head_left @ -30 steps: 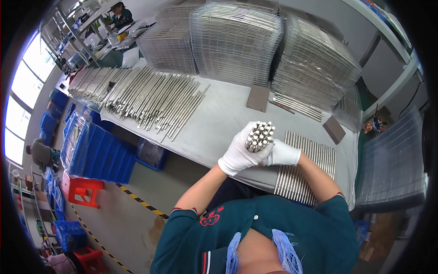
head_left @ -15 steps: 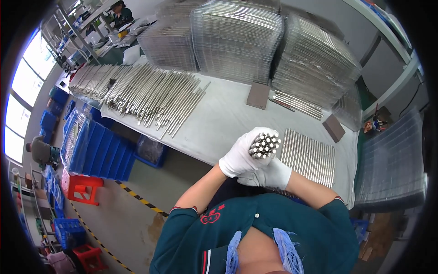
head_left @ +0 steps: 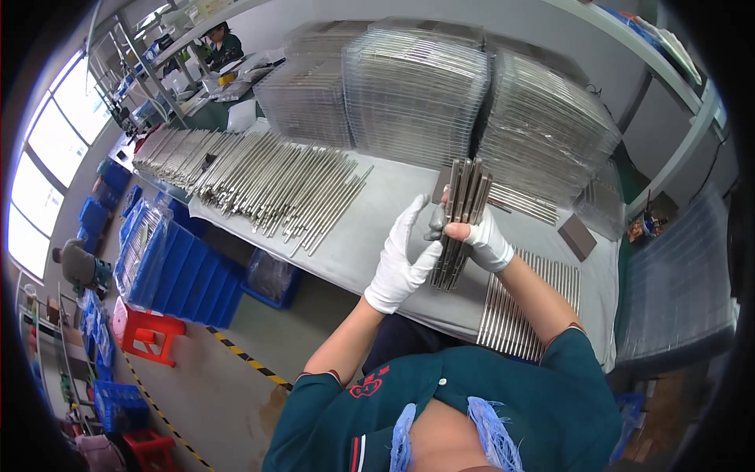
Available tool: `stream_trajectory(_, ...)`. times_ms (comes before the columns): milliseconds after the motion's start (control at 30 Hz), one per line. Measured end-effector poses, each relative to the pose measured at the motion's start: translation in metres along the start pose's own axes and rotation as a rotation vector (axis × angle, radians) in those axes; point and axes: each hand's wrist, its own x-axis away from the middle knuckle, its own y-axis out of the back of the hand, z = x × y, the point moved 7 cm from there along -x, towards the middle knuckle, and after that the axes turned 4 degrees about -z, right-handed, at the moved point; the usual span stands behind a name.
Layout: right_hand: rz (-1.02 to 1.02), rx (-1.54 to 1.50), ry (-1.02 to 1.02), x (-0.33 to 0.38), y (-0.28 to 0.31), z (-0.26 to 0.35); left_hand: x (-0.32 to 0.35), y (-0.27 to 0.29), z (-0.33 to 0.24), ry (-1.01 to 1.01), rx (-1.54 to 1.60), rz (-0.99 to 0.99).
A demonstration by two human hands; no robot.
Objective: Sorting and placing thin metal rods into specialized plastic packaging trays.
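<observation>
Just in front of the dark green shirt [head_left: 511, 393], the white-gloved left hand [head_left: 399, 263] is released, its fingers and thumb spread wide; from here I cannot tell whether the thumb tip touches the rods beside it. The right hand [head_left: 489, 240], gloved too but with its thumb bare, has its fingers clenched around a bundle of metal rods [head_left: 476, 185], held on end, tilted slightly, over the cloth-covered surface [head_left: 350, 244].

Beneath the right forearm [head_left: 543, 299] lies a flat row of rods [head_left: 503, 315], partly hidden by that arm. Farther on, a brown block [head_left: 576, 238] sits near the right-hand edge, and a second brown block [head_left: 442, 187] shows behind the bundle, which covers much of it. A broad spread of loose rods [head_left: 275, 185] fills the left side.

Tall stacks of clear trays [head_left: 417, 86] wall off the back. Down to the left, blue crates [head_left: 189, 267] stand by a red stool [head_left: 153, 334]. Beyond them is one co-worker [head_left: 82, 263]; another person [head_left: 224, 47] is at the far upper left.
</observation>
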Motion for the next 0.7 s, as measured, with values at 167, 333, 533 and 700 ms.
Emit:
stream_trajectory(167,0.093,0.247,0.168,0.013,-0.002,-0.043,-0.02,-0.023,-0.01,0.073,0.035,0.138)
stream_trajectory(333,0.382,0.422,0.075,0.027,-0.006,-0.084,-0.005,-0.034,0.004,0.293,0.378,0.149)
stream_trajectory(533,0.338,0.41,0.078,0.035,-0.007,-0.085,-0.007,-0.038,0.0,0.295,0.46,0.3)
stream_trajectory(700,0.361,0.449,0.083,0.041,-0.002,-0.088,-0.003,-0.044,0.004,0.386,0.53,0.367)
